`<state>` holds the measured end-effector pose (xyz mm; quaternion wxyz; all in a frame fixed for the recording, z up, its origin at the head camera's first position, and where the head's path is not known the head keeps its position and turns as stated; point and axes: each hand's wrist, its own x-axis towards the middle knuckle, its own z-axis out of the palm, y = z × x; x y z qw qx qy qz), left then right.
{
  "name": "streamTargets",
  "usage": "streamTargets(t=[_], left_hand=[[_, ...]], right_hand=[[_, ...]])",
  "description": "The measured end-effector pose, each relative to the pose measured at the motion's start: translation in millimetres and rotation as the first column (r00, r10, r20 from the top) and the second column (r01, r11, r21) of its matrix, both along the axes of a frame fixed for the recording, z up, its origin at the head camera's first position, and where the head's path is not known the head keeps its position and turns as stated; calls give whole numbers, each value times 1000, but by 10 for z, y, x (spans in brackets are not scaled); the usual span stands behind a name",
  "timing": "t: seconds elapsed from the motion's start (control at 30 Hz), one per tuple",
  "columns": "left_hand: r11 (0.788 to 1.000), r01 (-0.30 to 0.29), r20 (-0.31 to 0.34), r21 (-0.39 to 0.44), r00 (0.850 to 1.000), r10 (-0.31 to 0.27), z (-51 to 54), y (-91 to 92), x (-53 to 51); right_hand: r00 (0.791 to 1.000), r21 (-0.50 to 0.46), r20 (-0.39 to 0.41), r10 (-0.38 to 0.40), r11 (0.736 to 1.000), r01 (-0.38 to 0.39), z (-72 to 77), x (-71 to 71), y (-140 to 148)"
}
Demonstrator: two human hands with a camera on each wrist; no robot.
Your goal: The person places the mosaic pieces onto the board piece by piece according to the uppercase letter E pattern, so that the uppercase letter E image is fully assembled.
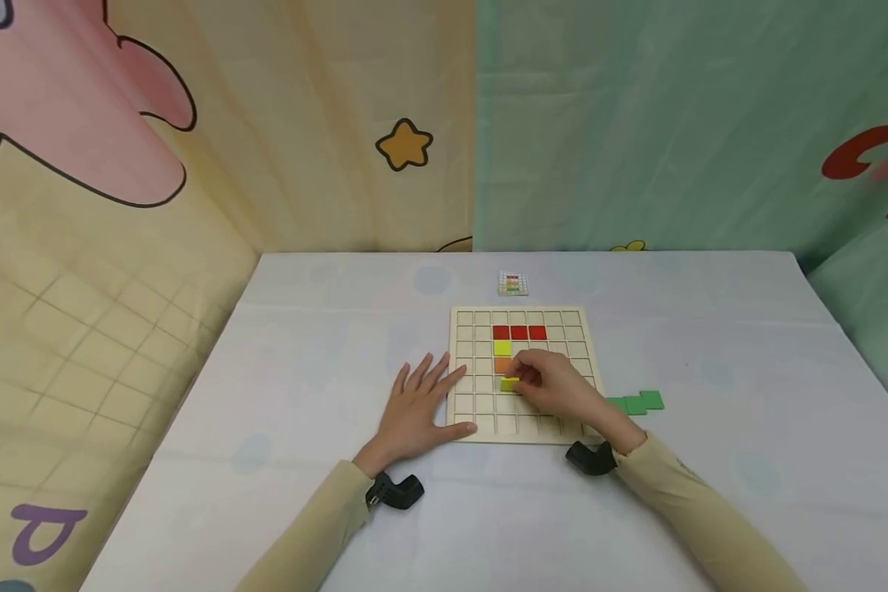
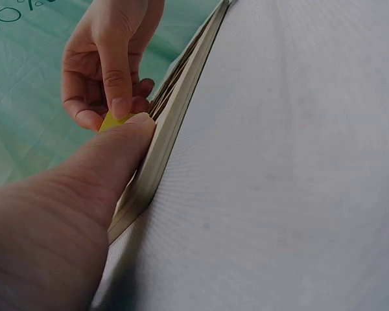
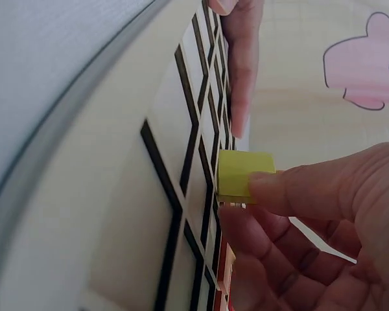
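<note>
My right hand pinches a yellow square tile between thumb and fingers, just over a grid cell of the wooden board. Above it in the same column sit an orange tile, a yellow tile and a red tile; two more red tiles continue that top row to the right. With fingers spread, my left hand rests at the board's left edge, its thumb on the lower left corner. Whether the pinched tile touches the board I cannot tell.
Several green tiles lie on the table by the board's lower right edge, partly behind the right forearm. A small card with a coloured grid pattern lies beyond the board. Patterned curtains hang behind the white table.
</note>
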<state>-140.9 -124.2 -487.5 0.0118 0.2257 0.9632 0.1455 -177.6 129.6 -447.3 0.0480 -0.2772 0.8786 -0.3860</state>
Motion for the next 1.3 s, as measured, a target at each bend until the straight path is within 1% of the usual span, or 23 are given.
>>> streamTargets(t=[0.13, 0.23, 0.4, 0.53, 0.67, 0.87, 0.93, 1.0, 1.13, 1.3], left_hand=[[1000, 5, -10, 11, 1000, -5, 2, -1, -1], [1000, 6, -17, 16, 1000, -6, -1, -4, 9], [1000, 7, -16, 30, 1000, -6, -12, -7, 39], [1000, 4, -8, 28, 1000, -4, -7, -5, 54], [1000, 1, -11, 13, 1000, -1, 0, -4, 42], [1000, 5, -17, 13, 1000, -4, 12, -2, 20], [1000, 6, -19, 14, 1000, -5, 12, -3, 19], [1000, 5, -17, 13, 1000, -5, 11, -3, 20], [1000, 5, -21, 10, 1000, -4, 3, -1, 20], [1000, 1, -19, 8, 1000, -1, -5, 0, 21]], right_hand=[[998, 45, -36, -44, 998, 46, -8, 1, -64], [995, 94, -58, -82, 992, 87, -12, 7, -97], [991, 154, -54, -126, 979, 133, -15, 35, -129], [988, 186, -75, -135, 972, 146, -29, 54, -135], [984, 209, -109, -139, 965, 159, -28, 56, -154], [981, 217, -134, -138, 962, 165, -14, 50, -171], [983, 216, -134, -124, 965, 151, -17, 61, -159], [987, 210, -130, -93, 970, 119, -26, 81, -127], [993, 177, -120, -12, 984, 34, -49, 139, -22], [988, 112, -123, 97, 990, -83, -64, 210, 150]])
